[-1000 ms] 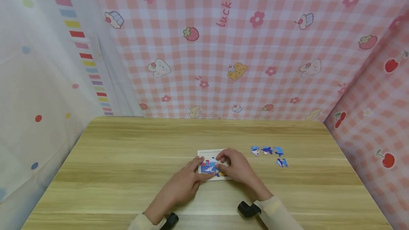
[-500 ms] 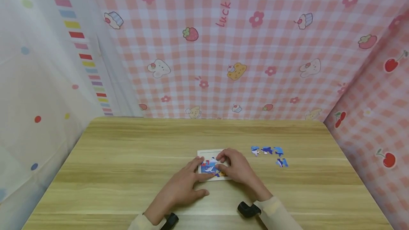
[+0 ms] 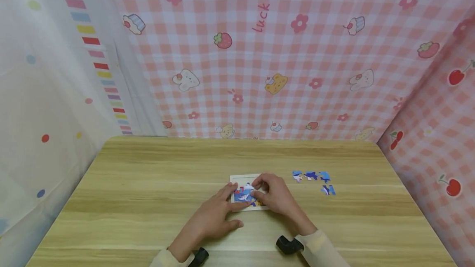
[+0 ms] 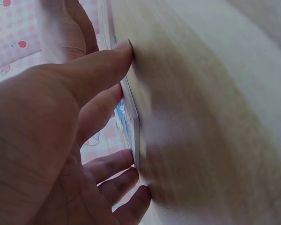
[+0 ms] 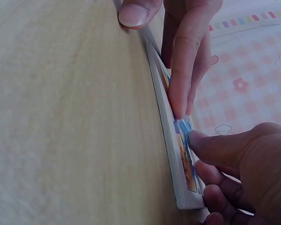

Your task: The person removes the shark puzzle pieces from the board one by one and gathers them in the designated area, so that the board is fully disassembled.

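A small white-framed jigsaw puzzle lies in front of me, part of its blue sea picture filled in. My left hand rests on its left side and lower edge with fingers spread; the thumb lies out on the table. In the left wrist view, several fingertips of the left hand touch the frame's edge. My right hand is over the puzzle's right half, thumb and forefinger pinching a puzzle piece against the board. The right wrist view shows the right thumb at the blue picture; the piece is mostly hidden.
Several loose blue puzzle pieces lie right of the frame, one piece lower than the others. The wooden table meets a pink checked cloth at its back edge, with cloth at both sides too.
My left thumb has swung out from beside the fingers, away from the frame onto the table. The right hand and the loose pieces have stayed put; the head view shifts slightly.
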The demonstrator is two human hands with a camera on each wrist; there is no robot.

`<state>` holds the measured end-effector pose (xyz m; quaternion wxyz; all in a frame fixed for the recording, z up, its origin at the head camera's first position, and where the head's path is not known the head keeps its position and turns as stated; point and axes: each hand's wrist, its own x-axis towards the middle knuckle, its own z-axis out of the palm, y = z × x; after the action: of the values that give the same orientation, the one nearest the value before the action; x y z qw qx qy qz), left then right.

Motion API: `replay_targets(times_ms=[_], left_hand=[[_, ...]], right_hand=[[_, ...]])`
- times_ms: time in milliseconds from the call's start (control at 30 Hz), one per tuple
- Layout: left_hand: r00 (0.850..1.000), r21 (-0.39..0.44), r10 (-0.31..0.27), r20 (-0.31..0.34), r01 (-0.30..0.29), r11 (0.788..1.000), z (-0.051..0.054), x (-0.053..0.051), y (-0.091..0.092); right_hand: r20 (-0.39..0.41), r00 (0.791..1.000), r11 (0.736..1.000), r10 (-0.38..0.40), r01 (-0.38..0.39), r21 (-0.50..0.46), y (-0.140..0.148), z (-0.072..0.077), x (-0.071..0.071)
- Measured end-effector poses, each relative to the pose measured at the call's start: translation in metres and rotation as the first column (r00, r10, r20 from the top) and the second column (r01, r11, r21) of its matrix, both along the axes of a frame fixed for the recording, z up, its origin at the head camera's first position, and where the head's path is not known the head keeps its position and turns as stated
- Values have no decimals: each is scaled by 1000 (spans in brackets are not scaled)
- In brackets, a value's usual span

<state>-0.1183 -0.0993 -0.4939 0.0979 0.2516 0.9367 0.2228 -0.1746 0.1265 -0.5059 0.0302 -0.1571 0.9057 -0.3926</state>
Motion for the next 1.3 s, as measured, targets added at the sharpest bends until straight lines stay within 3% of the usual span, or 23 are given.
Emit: replay_targets(times_ms=[667, 900, 1300], left_hand=[[1000, -17, 2, 21, -1, 1000, -1, 0, 0], [1000, -18, 10, 27, -9, 1000, -1, 0, 0], [999, -18, 13, 32, -12, 1000, -1, 1, 0]], right_hand=[[45, 999, 991, -14, 20, -129, 7, 1, 4], [76, 995, 986, -63, 74, -149, 28, 8, 4], [53, 986, 982, -158, 162, -97, 78, 10, -2]])
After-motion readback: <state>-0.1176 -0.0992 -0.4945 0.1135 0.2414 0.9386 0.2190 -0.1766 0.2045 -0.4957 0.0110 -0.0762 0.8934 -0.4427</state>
